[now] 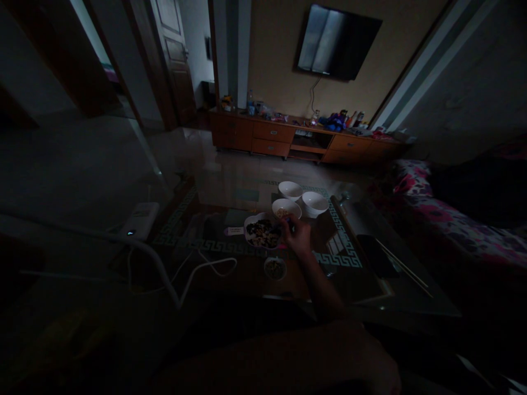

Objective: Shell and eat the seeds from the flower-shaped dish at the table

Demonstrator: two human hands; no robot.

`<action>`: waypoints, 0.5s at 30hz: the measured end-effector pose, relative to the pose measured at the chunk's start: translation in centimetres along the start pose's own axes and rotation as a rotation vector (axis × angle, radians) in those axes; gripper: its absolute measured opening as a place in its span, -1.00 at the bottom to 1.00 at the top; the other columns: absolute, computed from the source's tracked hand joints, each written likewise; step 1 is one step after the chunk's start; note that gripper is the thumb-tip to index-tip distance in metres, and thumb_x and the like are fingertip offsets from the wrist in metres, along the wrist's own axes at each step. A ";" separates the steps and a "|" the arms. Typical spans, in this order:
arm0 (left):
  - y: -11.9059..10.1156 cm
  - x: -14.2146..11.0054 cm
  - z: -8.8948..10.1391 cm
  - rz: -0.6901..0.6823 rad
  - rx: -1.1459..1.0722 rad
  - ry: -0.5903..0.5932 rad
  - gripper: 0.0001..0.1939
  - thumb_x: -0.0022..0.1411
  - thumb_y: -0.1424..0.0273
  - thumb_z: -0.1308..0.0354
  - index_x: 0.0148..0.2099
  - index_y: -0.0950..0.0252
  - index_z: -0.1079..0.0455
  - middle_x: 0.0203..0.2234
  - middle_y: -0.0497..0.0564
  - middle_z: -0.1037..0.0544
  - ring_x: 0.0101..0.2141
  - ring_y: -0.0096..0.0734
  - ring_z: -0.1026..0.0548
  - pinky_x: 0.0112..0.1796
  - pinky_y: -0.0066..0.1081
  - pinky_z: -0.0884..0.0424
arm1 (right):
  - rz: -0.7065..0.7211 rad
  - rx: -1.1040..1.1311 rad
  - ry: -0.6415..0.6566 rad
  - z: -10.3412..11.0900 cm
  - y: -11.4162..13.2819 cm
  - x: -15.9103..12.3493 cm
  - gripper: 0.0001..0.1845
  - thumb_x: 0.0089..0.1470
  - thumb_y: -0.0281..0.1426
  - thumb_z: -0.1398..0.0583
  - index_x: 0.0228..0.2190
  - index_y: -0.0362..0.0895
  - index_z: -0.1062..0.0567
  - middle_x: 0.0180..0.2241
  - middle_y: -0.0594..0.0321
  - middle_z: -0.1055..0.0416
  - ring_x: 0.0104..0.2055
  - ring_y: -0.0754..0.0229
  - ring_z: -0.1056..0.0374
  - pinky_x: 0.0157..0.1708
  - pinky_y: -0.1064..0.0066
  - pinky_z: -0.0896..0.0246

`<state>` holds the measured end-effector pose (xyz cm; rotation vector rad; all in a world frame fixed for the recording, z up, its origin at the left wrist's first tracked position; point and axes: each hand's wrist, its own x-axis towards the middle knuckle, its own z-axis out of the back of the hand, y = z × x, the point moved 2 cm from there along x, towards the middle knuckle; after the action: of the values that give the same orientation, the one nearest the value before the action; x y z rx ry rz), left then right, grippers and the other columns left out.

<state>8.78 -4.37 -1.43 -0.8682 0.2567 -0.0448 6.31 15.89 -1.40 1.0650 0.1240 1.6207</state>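
Observation:
My right hand (299, 236) reaches out over a glass coffee table (230, 189). Its fingers are curled at the right rim of a white bowl (262, 233) that holds dark and pale pieces. What the fingers grip is too dark to make out. Just beyond the hand stands a white bowl (286, 209) with a few pale bits in it. Two empty-looking white bowls (290, 190) (315, 203) stand behind that. A small dish (275, 269) sits nearer to me, left of my forearm. My left hand is not visible.
The room is very dim. Chopsticks (405, 269) and a dark phone (375, 255) lie on the table's right side. A white cable (206, 267) and a white device (138, 219) are at its left. A floral sofa (444, 219) stands right; a TV cabinet (304, 140) is beyond.

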 end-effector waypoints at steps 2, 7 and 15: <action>0.1 0.0 -0.1 0.003 -0.007 0.007 -0.58 0.40 0.13 -0.28 0.15 0.28 -0.46 0.09 0.15 -0.51 0.03 -0.17 -0.52 0.01 -0.11 -0.56 | -0.002 -0.013 -0.001 -0.1 -0.2 0.0 -0.55 0.33 -0.03 -0.11 -0.34 -0.08 -0.57 -0.43 0.16 -0.60 -0.44 0.11 -0.49 -0.42 0.39 -0.21; 0.8 1.3 0.0 -0.031 -0.019 0.087 -0.62 0.39 0.13 -0.29 0.07 0.30 -0.49 0.01 0.13 -0.55 -0.02 -0.21 -0.54 -0.01 -0.13 -0.56 | 0.014 -0.032 0.027 -0.3 -0.4 0.0 -0.58 0.33 -0.04 -0.12 -0.32 -0.07 -0.59 -0.41 0.16 -0.61 -0.41 0.10 -0.50 -0.39 0.39 -0.25; 1.4 4.4 1.0 -0.102 -0.015 0.234 -0.68 -0.12 0.14 -0.52 -0.39 0.20 -0.58 -0.28 0.03 -0.64 -0.30 -0.12 -0.59 -0.31 -0.17 -0.55 | 0.093 -0.081 0.074 -0.3 0.0 -0.1 -0.64 0.34 -0.13 -0.13 -0.29 -0.08 -0.60 -0.40 0.15 -0.61 -0.39 0.11 -0.50 -0.37 0.38 -0.23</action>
<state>13.16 -3.38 -2.74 -0.8907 0.4319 -0.2404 6.06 15.91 -1.62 0.9617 0.0583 1.7350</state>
